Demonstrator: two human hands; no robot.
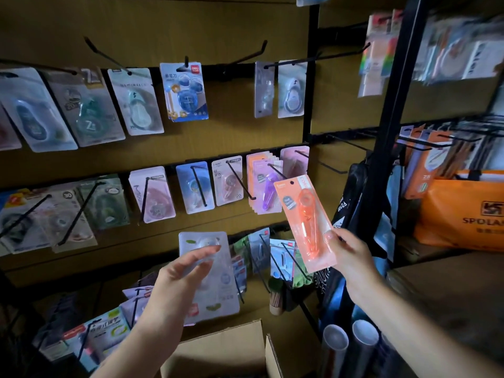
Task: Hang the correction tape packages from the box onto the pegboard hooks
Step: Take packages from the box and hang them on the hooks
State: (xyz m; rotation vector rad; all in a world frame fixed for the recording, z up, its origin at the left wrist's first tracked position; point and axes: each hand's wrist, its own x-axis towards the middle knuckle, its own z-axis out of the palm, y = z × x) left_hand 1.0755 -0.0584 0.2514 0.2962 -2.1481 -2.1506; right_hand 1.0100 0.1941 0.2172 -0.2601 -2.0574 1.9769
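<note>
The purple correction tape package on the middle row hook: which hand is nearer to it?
Right. The right hand, holding an orange correction tape package, is just below and right of the purple correction tape package. The left hand is lower and further left.

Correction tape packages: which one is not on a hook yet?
The orange package, pinched at its lower edge by the right hand. The others hang on hooks.

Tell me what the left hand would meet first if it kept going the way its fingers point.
Probably the clear blister package hanging just beyond the left hand; its fingertips already overlap that package's upper part, though depth is unclear.
</note>
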